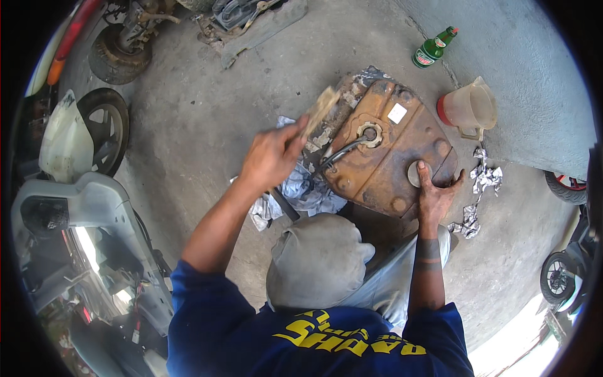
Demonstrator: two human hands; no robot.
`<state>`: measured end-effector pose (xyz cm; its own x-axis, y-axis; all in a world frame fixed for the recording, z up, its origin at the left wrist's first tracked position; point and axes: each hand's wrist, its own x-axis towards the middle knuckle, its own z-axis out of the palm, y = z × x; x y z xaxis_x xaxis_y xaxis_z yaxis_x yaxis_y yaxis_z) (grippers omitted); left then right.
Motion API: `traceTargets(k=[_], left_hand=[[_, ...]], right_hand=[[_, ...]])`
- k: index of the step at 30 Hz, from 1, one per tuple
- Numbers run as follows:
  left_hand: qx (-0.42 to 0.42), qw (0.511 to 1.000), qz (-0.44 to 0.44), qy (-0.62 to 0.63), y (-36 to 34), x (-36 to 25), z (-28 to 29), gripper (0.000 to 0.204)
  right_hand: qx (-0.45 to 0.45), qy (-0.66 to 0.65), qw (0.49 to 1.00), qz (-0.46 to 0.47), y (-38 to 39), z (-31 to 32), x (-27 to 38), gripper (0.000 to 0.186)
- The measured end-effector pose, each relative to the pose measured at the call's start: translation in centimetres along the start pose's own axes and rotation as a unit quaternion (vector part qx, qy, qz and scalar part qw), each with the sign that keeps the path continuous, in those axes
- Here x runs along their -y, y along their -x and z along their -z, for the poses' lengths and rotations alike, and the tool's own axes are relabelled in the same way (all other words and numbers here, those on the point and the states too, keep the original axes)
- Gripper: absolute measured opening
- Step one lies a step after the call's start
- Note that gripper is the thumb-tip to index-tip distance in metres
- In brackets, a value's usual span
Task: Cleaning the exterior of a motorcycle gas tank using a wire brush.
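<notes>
1. Head view, left hand: the left hand point(273, 157) pinches a wooden stick point(321, 112) between thumb and fingers, its far end raised near the tank's left edge (it may be a brush; the blur hides any bristles).
2. Head view, right hand: the right hand point(434, 193) is spread on the near right part of the rusty tank point(377, 166), thumb against a pale round disc point(412, 174). The tank lies in front of the person, above the concrete floor point(251, 69), with crumpled paper point(301, 191) at its left.
3. The step in hand looks like working over the tank's surface, one hand steadying and the other wielding the stick. A next stroke would call for a firm right hand and care around the dark hose point(344, 152).
4. Writing and labels: a green bottle point(433, 50) bears red-and-white labels, and yellow lettering runs across the dark blue shirt point(213, 314). The white sticker point(397, 113) on the tank shows nothing legible. No marking can be made out on the plastic jug point(474, 107).
</notes>
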<state>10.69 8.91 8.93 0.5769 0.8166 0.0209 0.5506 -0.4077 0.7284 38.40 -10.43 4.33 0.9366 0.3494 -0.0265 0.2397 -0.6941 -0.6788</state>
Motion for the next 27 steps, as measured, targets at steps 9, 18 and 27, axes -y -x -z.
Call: traceTargets(k=[9, 18, 27], left_hand=[[-0.022, 1.0, 0.006, -0.019, -6.8, 1.3, -6.7, 0.029], [0.124, 0.984, 0.113, 0.06, -2.5, -1.5, 2.1, 0.06], [0.09, 0.993, 0.031, -0.068, -7.7, -0.9, -6.1, 0.041]], right_hand=[[0.019, -0.025, 0.998, 0.052, 0.4, -0.1, -0.7, 0.109], [0.021, -0.089, 0.995, 0.039, 0.3, -0.1, -4.5, 0.096], [0.053, -0.1, 0.992, 0.061, 0.3, 0.2, -3.2, 0.092]])
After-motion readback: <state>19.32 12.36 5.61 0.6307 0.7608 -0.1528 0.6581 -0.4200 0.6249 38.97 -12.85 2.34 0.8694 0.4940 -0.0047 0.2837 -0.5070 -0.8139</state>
